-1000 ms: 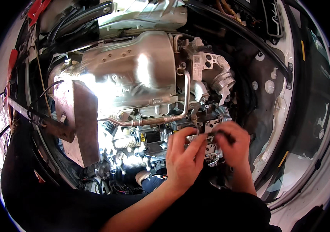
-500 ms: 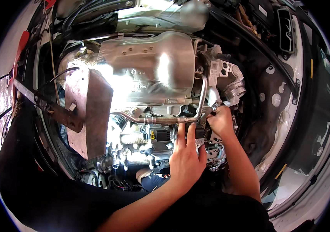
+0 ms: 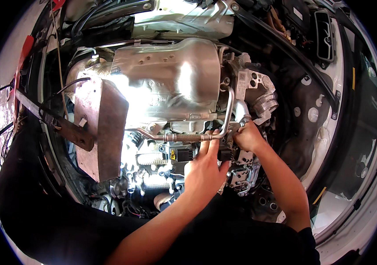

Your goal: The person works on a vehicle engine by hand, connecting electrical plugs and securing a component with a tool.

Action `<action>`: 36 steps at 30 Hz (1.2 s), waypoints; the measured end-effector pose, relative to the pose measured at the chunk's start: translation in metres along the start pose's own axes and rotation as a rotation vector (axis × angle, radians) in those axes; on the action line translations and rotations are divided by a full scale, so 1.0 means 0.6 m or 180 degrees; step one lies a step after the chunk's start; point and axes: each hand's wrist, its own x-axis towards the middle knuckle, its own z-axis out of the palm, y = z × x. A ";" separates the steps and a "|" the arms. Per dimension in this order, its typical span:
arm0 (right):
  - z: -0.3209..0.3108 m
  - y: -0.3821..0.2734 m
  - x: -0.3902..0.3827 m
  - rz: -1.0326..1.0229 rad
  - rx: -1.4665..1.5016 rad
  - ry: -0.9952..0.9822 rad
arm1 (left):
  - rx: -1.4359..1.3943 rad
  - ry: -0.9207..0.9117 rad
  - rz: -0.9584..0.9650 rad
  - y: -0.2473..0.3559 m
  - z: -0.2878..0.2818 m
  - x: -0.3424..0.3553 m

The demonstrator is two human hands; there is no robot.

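My left hand (image 3: 204, 170) lies palm down over the engine, its fingers stretched out. Two fingertips reach across a thin metal pipe (image 3: 182, 137) with a braided section, and the thumb points toward a black connector (image 3: 225, 155). To its right, my right hand (image 3: 249, 137) is closed, fingers curled in beside the lower end of a silver elbow pipe (image 3: 241, 108). What those fingers hold, if anything, is hidden. Beyond both hands sits a large shiny metal heat shield (image 3: 166, 79). A cast metal housing (image 3: 259, 86) with a round clamped outlet stands beyond my right hand.
At left, a box-shaped metal work lamp (image 3: 102, 128) on a bracket throws bright light over the engine. A black strut bar (image 3: 290, 48) crosses the far right of the bay. The pale car body edge (image 3: 327, 132) borders the right side.
My left hand has shifted a little left and forward, so its fingertips now pass over the pipe. My right hand has moved slightly left, and its forearm has swung outward to the right.
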 end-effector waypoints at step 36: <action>-0.037 0.032 0.032 0.0501 -0.0972 -0.1760 | 0.1340 -0.1002 -0.0314 0.028 -0.012 0.029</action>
